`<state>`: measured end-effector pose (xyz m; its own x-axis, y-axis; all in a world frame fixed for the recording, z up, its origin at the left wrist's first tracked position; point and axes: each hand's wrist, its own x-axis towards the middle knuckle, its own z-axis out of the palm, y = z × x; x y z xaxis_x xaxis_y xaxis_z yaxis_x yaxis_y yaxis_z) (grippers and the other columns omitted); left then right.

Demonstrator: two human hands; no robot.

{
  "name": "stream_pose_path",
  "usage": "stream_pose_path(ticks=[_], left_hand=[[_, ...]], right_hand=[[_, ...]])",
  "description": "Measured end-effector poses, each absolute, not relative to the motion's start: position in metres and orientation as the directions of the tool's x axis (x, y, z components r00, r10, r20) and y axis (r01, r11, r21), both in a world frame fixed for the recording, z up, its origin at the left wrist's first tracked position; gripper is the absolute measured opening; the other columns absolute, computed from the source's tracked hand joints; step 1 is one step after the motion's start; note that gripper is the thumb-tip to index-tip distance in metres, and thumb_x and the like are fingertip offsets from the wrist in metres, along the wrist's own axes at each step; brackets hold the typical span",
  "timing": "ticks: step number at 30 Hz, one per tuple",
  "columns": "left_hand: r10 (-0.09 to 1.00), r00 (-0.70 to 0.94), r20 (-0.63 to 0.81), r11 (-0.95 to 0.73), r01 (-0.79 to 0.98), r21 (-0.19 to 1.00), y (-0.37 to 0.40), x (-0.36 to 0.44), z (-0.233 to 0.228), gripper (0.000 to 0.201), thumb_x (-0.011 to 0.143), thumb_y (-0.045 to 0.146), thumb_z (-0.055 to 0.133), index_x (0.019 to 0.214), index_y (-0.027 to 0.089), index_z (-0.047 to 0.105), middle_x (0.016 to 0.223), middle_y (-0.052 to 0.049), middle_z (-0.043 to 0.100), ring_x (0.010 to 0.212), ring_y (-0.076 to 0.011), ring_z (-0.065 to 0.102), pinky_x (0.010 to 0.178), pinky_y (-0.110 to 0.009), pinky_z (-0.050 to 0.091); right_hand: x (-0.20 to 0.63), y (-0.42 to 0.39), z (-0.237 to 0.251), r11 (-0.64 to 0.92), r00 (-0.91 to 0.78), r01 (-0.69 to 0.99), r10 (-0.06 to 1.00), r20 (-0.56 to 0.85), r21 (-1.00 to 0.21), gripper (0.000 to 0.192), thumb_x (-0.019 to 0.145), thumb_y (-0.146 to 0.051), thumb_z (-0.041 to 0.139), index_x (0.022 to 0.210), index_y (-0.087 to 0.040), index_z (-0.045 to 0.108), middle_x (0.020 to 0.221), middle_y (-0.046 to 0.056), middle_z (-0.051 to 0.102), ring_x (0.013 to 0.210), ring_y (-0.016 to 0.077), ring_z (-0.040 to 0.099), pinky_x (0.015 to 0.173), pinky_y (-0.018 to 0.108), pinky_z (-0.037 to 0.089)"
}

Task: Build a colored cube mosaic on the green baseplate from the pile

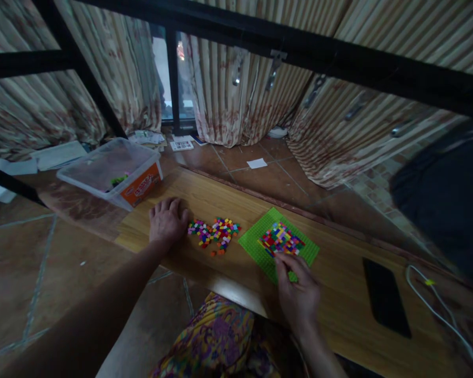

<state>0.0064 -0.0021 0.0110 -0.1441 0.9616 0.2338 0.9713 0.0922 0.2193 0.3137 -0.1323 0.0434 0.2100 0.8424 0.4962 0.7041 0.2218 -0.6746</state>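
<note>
- The left hand [167,220] lies palm down on the wooden table [339,268], its fingers a little apart; no object shows in its grip.
- Just beside its thumb is a loose spread of small bricks [220,231] in orange, yellow, red, purple, green, pink and other colours. A few orange ones lie apart at the near edge of the spread.
- To the right of these, a square green board [252,240] lies on the table, turned so that one corner points away from the person.
- A tight patch of many-coloured bricks [281,239] covers the middle of the board, with bare studded green around it.
- The right hand [298,286] reaches over the near side of the board. Its thumb and forefinger bend together in a pinch at the near edge of the patch; whether a brick sits between the tips is too small to tell.
- Farther right on the table lies a flat black phone-like slab [386,296], well apart from the board, with a white cable [459,335] beyond it.
- At the table's left end is a clear plastic box [116,198] with an orange label [142,185]; something green [119,179] shows inside.
- Pleated curtains [228,94] hang past the table, and a white sheet [257,163] lies on the tiled floor.
</note>
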Motion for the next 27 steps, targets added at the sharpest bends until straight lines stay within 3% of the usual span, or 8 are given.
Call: stream_pose_path(ticks=[6, 17, 24, 27], left_hand=[[0.963, -0.135, 0.234, 0.081, 0.971, 0.227, -0.004, 0.007, 0.010, 0.049, 0.092, 0.045, 0.038, 0.130, 0.020, 0.054, 0.134, -0.011, 0.055, 0.122, -0.0315, 0.046, 0.102, -0.048, 0.034], [0.962, -0.142, 0.232, 0.082, 0.965, 0.250, -0.004, 0.006, 0.009, 0.047, 0.092, 0.044, 0.040, 0.129, 0.020, 0.055, 0.136, -0.011, 0.054, 0.124, -0.0307, 0.045, 0.104, -0.047, 0.034], [0.965, -0.147, 0.218, 0.089, 0.963, 0.255, -0.005, 0.006, 0.010, 0.048, 0.092, 0.045, 0.039, 0.131, 0.021, 0.054, 0.136, -0.011, 0.053, 0.124, -0.0311, 0.045, 0.103, -0.047, 0.034], [0.963, -0.146, 0.226, 0.086, 0.963, 0.256, -0.005, 0.006, 0.010, 0.048, 0.091, 0.045, 0.039, 0.131, 0.021, 0.054, 0.135, -0.011, 0.054, 0.123, -0.0308, 0.045, 0.104, -0.047, 0.034]], right_hand=[[0.262, -0.134, 0.018, 0.204, 0.012, 0.645, 0.961, 0.276, -0.736, 0.019, 0.092, -0.023, 0.052, 0.094, -0.022, 0.071, 0.093, 0.004, 0.071, 0.087, 0.0168, 0.066, 0.079, 0.029, 0.052], [0.237, -0.086, 0.004, 0.374, -0.245, 0.663, 0.927, 0.284, -0.649, 0.026, 0.092, -0.016, 0.047, 0.103, -0.021, 0.071, 0.098, 0.007, 0.067, 0.092, 0.0199, 0.061, 0.083, 0.033, 0.049], [0.252, -0.092, 0.007, 0.333, -0.200, 0.705, 0.940, 0.275, -0.626, 0.019, 0.090, -0.019, 0.051, 0.085, -0.022, 0.069, 0.093, 0.005, 0.065, 0.087, 0.0194, 0.061, 0.080, 0.032, 0.047], [0.257, -0.100, 0.009, 0.280, -0.130, 0.701, 0.954, 0.268, -0.655, 0.015, 0.089, -0.019, 0.052, 0.090, -0.021, 0.067, 0.092, 0.005, 0.065, 0.087, 0.0192, 0.061, 0.079, 0.032, 0.048]])
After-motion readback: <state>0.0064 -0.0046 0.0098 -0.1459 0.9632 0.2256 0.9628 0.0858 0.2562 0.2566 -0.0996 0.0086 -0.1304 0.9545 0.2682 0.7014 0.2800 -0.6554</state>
